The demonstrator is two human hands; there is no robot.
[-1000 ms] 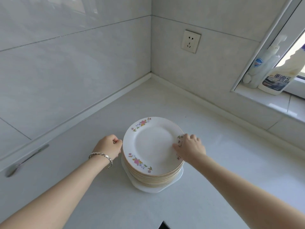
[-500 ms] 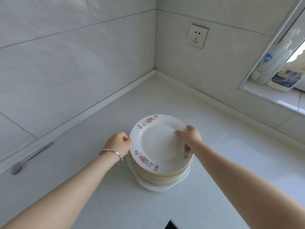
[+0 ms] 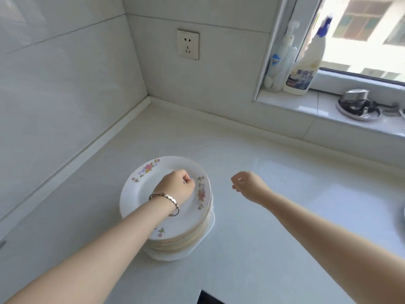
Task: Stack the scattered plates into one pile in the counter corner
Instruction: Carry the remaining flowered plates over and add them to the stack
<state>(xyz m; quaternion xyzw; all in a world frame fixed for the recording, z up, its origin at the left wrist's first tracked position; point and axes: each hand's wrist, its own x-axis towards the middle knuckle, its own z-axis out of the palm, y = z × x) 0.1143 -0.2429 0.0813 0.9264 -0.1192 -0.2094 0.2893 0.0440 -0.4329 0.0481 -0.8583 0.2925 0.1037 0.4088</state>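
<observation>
A pile of white plates with pink flower rims (image 3: 140, 189) stands on the white counter (image 3: 274, 227), some way out from the corner where the two tiled walls meet. A plain white plate lies at the bottom of the pile. My left hand (image 3: 177, 186), with a metal bracelet on the wrist, hovers over the top plate with its fingers curled in and holds nothing. My right hand (image 3: 248, 185) is in the air to the right of the pile, apart from it, fingers loosely curled and empty.
A wall socket (image 3: 188, 44) sits above the corner. Two cleaner bottles (image 3: 302, 69) stand on the window sill, with a round metal dish (image 3: 358, 105) further right. A grey rim (image 3: 402, 218) shows at the right edge and a dark edge (image 3: 208, 298) at the bottom.
My right hand let go of the pile's right rim and moved off to the right. My left hand moved from the left rim to above the top plate. The view swung right.
</observation>
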